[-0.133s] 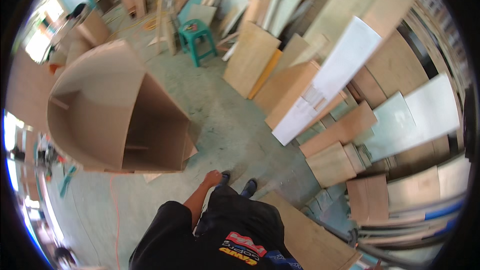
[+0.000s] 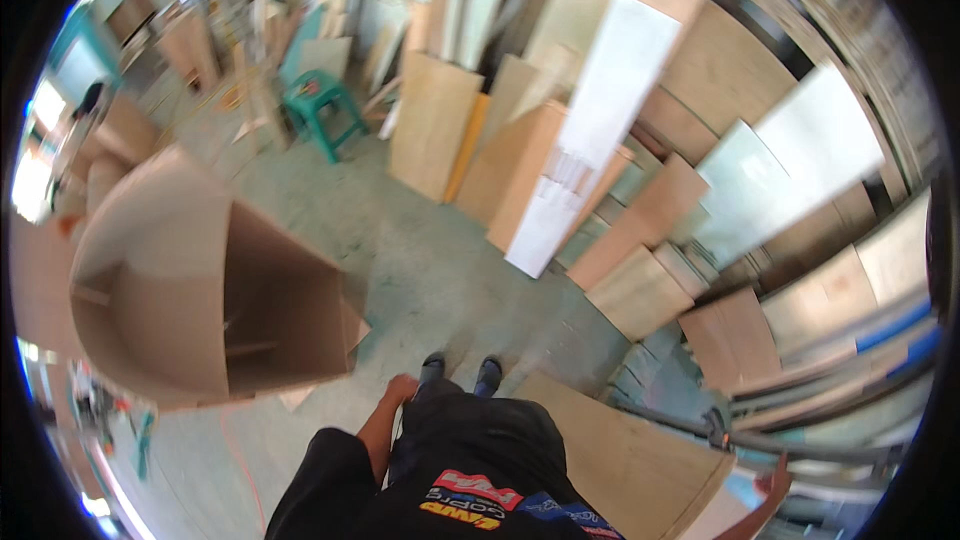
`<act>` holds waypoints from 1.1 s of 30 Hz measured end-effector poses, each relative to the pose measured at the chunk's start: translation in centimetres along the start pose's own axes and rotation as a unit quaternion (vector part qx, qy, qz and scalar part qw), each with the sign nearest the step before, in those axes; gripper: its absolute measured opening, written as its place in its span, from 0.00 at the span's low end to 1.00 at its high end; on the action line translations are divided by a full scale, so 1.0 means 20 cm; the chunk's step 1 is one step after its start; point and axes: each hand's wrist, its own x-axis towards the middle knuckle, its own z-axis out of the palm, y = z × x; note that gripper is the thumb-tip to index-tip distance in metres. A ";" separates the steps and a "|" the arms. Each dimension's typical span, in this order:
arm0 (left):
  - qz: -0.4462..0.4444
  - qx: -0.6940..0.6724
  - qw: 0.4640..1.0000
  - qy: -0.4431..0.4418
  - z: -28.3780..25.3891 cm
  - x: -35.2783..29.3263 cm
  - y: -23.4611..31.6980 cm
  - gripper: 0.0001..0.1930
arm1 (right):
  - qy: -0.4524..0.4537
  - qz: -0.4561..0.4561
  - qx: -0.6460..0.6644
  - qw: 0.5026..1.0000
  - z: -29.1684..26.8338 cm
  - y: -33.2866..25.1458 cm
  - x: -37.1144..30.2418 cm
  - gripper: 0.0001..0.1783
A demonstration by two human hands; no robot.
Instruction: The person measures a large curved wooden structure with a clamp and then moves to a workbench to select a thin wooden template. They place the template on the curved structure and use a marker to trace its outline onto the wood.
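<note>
My left hand [image 2: 403, 387] hangs at seven o'clock, near my leg, its fingers apparently curled in; it is too small to tell whether they close on anything. My right hand [image 2: 775, 480] is out at between four and five o'clock, beside a grey bar [image 2: 840, 453] and past the far end of a pale plywood board [image 2: 620, 450]; something reddish shows at the palm, and I cannot tell if I am gripping it. That board lies at five o'clock, close by my body, its long axis running from ten to four o'clock, the four o'clock end pointing toward my right hand. Nearest my left hand, yet apart from it, a brown wooden cabinet [image 2: 150, 250] stands on the floor [image 2: 370, 240] toward nine o'clock. Its open side faces up at me, its rounded side points to nine, its squared compartment to three, and the divider runs from twelve to six. At between one and two, a long white panel [image 2: 620, 80] leans among other boards, its long axis slanting from one to seven. A green stool [image 2: 320, 100] stands at ten, and my shoes [image 2: 432, 368] point to twelve.
</note>
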 end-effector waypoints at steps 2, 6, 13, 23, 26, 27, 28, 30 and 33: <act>0.016 0.021 0.998 -0.052 0.02 -0.09 -0.02 0.11 | -0.002 0.022 0.051 0.998 0.07 0.04 0.01 0.44; 0.023 0.005 0.998 -0.055 0.04 -0.16 -0.08 0.11 | -0.070 0.045 0.016 0.996 0.16 -0.04 0.01 0.41; -0.052 -0.095 0.993 -0.035 0.02 -0.10 -0.19 0.09 | -0.078 0.067 0.163 0.981 0.25 -0.08 -0.02 0.41; -0.265 -0.334 0.905 -0.018 -0.07 -0.04 -0.02 0.19 | 0.091 0.048 0.132 0.986 0.37 -0.16 0.05 0.32; -0.273 -0.339 0.900 0.002 -0.01 -0.01 -0.01 0.21 | 0.116 0.017 0.123 0.985 0.37 -0.15 0.01 0.31; -0.270 -0.325 0.906 -0.006 0.00 0.01 0.00 0.21 | 0.114 0.011 0.109 0.987 0.35 -0.15 0.01 0.30; -0.267 -0.310 0.912 -0.015 0.03 0.03 0.00 0.21 | 0.112 0.008 0.094 0.989 0.33 -0.15 0.00 0.29; -0.178 -0.173 0.967 -0.066 0.06 0.02 -0.02 0.22 | 0.112 -0.023 0.121 0.986 0.35 -0.18 -0.01 0.26; -0.213 -0.215 0.951 -0.069 -0.05 0.01 0.14 0.23 | 0.138 -0.027 0.133 0.981 0.26 -0.18 0.02 0.26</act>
